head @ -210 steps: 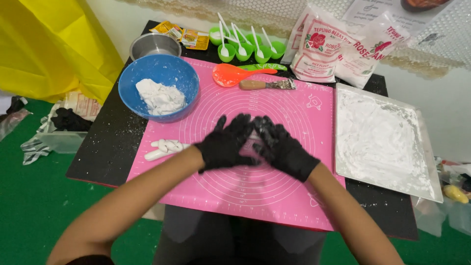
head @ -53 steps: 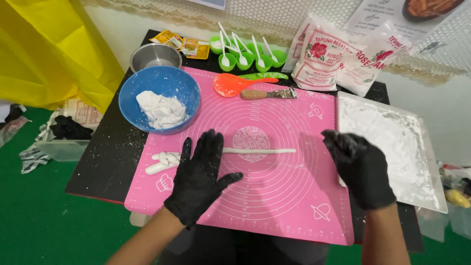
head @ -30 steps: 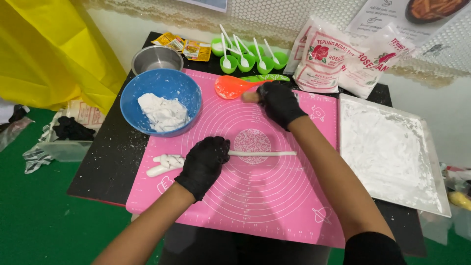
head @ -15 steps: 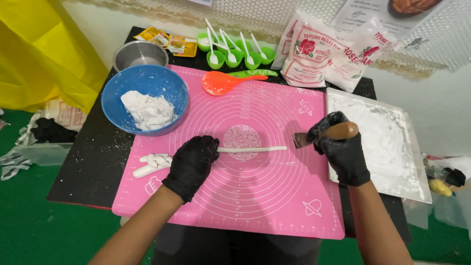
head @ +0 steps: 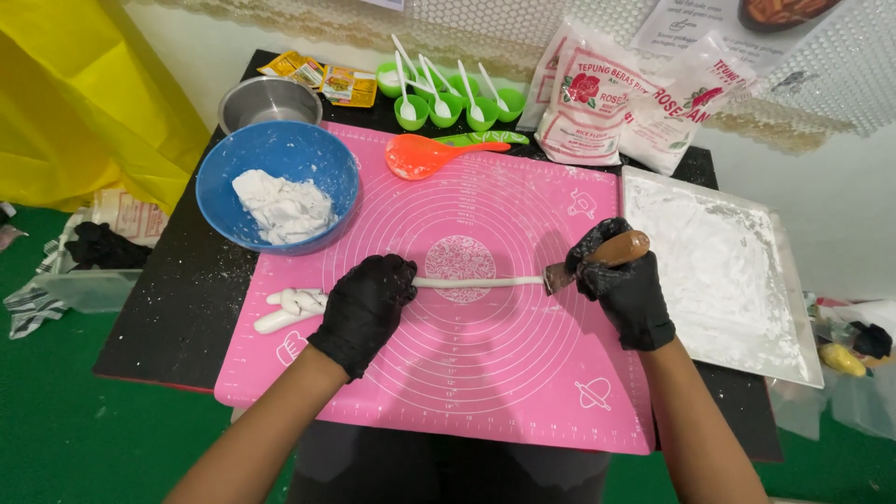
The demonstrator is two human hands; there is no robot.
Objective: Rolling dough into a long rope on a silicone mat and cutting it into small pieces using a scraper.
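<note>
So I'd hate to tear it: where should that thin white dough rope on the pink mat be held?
Pinch the dough rope near its left end, coming from above, where the left hand already presses it. It lies flat, long and thin, so lifting mid-span would probably stretch it.

The mat (head: 523, 373) was pink with white circles. The dough rope (head: 476, 281) was white. Both gloves were black. The bowl (head: 238, 168) was blue, the spoon (head: 420, 155) orange, the cups (head: 446, 110) green
</note>
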